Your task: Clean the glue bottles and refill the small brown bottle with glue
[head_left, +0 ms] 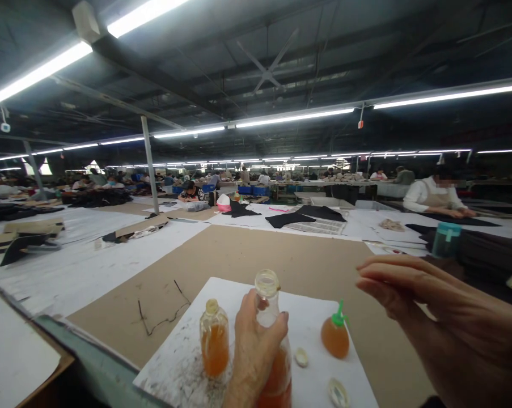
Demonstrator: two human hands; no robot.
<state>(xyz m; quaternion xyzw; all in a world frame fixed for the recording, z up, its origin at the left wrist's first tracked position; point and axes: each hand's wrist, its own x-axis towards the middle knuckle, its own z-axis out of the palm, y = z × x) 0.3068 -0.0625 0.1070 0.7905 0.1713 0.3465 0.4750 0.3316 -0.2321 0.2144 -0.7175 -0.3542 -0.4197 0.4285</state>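
My left hand [256,345] is wrapped round a clear, open-necked bottle [276,377] with orange liquid in its lower part. Its mouth has no cap on it. My right hand [434,317] is raised at the right, apart from the bottle, its fingertips drawn together and nothing visible in them. Left of the held bottle stands a smaller clear bottle [214,340] of orange liquid. To the right is a round squeeze bottle [335,337] with a green nozzle. Two pale caps [301,357] lie between, on a white sheet [238,289] smudged dark at its left.
Eyeglasses [162,323] lie on the brown table covering [281,249]. Dark fabric pieces [290,218] are farther back. At the right stand a teal-lidded cup [446,239] and dark cloth [481,260]. A co-worker [432,195] leans over the far right table.
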